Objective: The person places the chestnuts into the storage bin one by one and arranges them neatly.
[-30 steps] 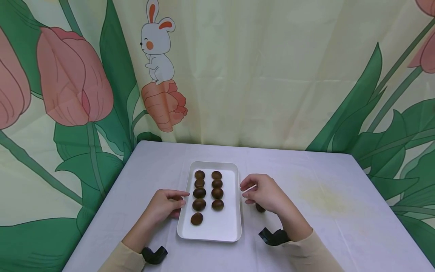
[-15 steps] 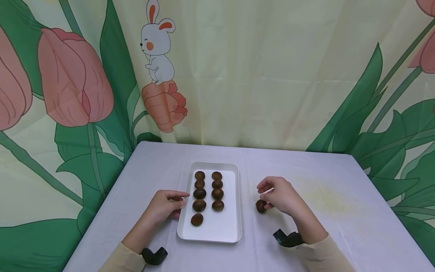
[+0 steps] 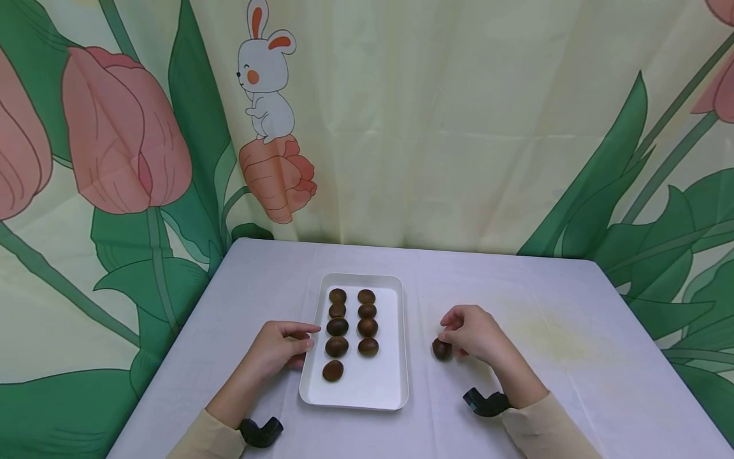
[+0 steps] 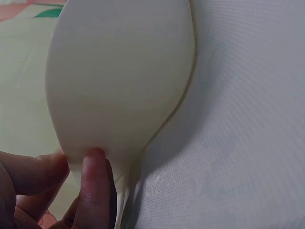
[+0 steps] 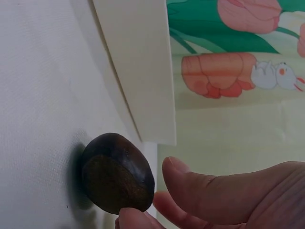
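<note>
A white tray [image 3: 378, 386] holds two columns of brown chestnuts [image 3: 368, 327]. At its left side my left hand [image 3: 280, 347] touches the rim with extended fingers. In the left wrist view, one fingertip meets the edge and another finger [image 4: 94, 186] lies against the outer wall. A single chestnut [image 3: 441, 349] lies on the cloth right of the tray. My right hand [image 3: 473, 331] reaches over it from the right. The right wrist view has one fingertip [image 5: 133, 218] right at the chestnut's lower edge, while the thumb [image 5: 190, 183] stands a small gap away from it.
A white cloth [image 3: 573, 395] covers the table, with a faint yellowish stain at the right. Behind the table hangs a curtain [image 3: 436, 127] printed with tulips and a rabbit. Black camera mounts [image 3: 260, 431] sit on both wrists.
My right hand has moved right from beside the tray to the loose chestnut, its fingers now closer together around it. The left hand and the tray stay put.
</note>
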A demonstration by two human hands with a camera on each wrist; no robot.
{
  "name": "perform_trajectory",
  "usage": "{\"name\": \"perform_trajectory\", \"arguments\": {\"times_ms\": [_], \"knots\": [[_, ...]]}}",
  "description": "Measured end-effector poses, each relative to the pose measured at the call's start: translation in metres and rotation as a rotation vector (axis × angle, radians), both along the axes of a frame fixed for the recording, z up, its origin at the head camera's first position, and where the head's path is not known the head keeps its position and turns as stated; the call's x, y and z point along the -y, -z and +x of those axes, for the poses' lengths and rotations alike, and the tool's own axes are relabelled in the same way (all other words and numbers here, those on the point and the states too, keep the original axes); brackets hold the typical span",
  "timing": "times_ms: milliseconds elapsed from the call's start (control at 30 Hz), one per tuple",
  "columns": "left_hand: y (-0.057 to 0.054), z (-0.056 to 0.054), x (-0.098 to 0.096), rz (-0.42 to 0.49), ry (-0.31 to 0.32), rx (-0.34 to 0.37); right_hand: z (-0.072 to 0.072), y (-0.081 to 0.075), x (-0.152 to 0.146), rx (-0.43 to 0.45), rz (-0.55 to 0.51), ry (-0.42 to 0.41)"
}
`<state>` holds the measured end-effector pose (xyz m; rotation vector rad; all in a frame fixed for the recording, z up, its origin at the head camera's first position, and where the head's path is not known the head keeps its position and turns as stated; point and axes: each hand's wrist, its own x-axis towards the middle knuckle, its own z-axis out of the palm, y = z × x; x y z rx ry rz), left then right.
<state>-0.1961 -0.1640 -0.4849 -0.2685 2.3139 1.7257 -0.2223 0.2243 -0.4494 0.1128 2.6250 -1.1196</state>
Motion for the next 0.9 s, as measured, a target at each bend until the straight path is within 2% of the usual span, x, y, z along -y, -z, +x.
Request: {"name": "perform_trajectory", "arguments": {"times_ms": [133,433,900], "knots": [[0.001,0.0,0.001,0.019,0.007,-0.004,0.0,0.004,0.0,0.016,-0.001,-0.001],[0.0,0.001,-0.001,-0.013,0.01,-0.013,0.005,0.005,0.0,0.06,-0.005,-0.013],[0.003,0.001,0.001,0.003,0.019,-0.021,0.012,0.006,-0.004,0.046,-0.048,-0.047]]}}
